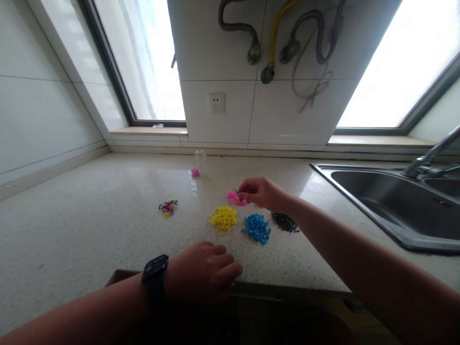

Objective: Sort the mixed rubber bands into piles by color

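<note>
My right hand [259, 191] reaches over the counter, fingers pinched together at the pink rubber bands [235, 197]. What sits between its fingertips is too small to make out. Nearer to me lie a heap of yellow rubber bands [223, 218] and a heap of blue ones [257, 228]. Black rubber bands [284, 222] lie beneath my right forearm, partly covered. A small mixed-colour pile of rubber bands [168, 207] is off to the left. My left hand [204, 270], below a wrist with a black watch [155, 267], rests at the counter's front edge with its fingers curled in, nothing visible in them.
A clear cup-like container [200, 160] stands toward the back wall, a pink clump [194, 172] at its base. On the right is a steel sink [373, 206] with a faucet [427, 160]. The speckled counter [89, 230] ends just beneath my left hand.
</note>
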`<action>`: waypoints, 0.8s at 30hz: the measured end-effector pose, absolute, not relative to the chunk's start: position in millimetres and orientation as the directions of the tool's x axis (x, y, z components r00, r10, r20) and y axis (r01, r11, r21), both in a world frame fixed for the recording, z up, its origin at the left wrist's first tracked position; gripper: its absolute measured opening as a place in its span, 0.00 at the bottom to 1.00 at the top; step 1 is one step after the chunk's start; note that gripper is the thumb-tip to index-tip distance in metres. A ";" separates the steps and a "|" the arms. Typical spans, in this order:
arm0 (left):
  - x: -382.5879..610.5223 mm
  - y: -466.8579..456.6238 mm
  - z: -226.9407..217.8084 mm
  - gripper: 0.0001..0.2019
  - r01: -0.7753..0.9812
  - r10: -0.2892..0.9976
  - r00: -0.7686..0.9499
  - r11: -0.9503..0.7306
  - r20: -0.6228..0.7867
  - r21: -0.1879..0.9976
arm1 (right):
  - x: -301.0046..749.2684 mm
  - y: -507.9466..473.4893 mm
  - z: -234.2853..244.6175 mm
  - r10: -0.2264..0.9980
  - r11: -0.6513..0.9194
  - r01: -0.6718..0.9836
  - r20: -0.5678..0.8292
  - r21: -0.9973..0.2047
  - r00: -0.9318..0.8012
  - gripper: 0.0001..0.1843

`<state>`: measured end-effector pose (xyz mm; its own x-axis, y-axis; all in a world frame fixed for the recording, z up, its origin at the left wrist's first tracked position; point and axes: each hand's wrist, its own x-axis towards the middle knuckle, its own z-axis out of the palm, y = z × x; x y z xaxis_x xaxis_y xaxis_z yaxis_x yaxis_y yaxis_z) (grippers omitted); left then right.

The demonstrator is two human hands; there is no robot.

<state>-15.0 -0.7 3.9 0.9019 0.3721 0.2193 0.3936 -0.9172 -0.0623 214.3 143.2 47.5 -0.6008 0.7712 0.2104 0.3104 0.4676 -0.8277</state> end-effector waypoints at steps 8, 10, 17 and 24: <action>-14.2 -1.4 3.7 0.04 0.394 0.371 0.900 -0.917 0.228 -0.060 | 281.4 132.1 34.5 0.913 0.347 0.236 0.270 -0.907 -0.305 0.17; -14.1 -1.7 3.2 0.04 0.397 0.375 0.899 -0.916 0.226 -0.060 | 282.4 127.6 32.2 0.919 0.352 0.240 0.285 -0.905 -0.274 0.17; -13.9 -3.0 3.7 0.06 0.399 0.379 0.895 -0.916 0.235 -0.039 | 272.1 116.6 27.8 0.900 0.340 0.167 0.269 -0.925 -0.343 0.14; -13.9 -3.2 3.5 0.05 0.406 0.389 0.894 -0.913 0.221 -0.032 | 271.5 114.2 26.5 0.884 0.369 0.146 0.298 -0.918 -0.359 0.16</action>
